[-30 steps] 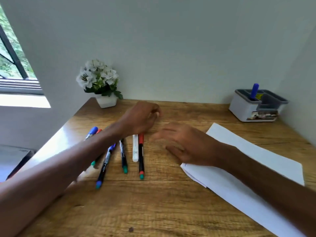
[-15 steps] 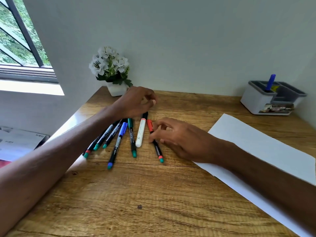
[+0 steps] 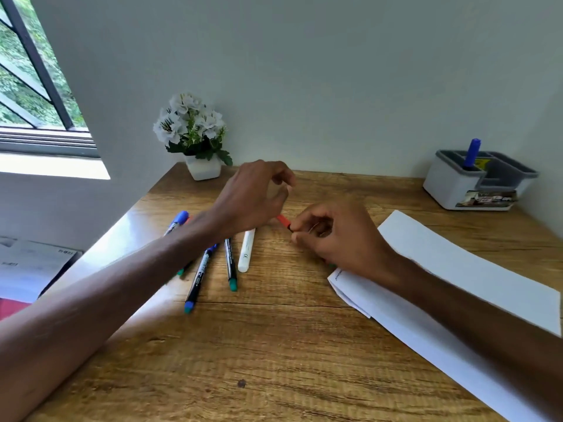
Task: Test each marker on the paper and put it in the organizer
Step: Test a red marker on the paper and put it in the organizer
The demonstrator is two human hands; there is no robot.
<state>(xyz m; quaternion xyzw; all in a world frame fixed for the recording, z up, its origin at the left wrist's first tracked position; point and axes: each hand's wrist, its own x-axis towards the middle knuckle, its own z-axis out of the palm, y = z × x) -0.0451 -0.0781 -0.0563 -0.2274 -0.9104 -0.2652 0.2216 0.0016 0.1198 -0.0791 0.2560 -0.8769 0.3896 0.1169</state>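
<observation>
While the right hand (image 3: 338, 236) lay flat and empty by the markers a second ago, it now curls closed around the red-capped marker (image 3: 284, 221), lifted off the tabletop (image 3: 274, 345), with only the red cap showing past the fingers. The left hand (image 3: 253, 199) has risen above the row, fingers loosely bent and holding nothing, its thumb near the red cap. On the wood the white marker (image 3: 246, 250), the green-tipped marker (image 3: 230, 264) and the blue-tipped marker (image 3: 198, 275) lie fanned out, with a blue-capped marker (image 3: 178, 220) partly hidden behind the left forearm. The paper (image 3: 451, 269) lies under the right forearm. The organizer (image 3: 466, 187) stands at the far right corner, one blue marker (image 3: 471, 153) upright in it.
</observation>
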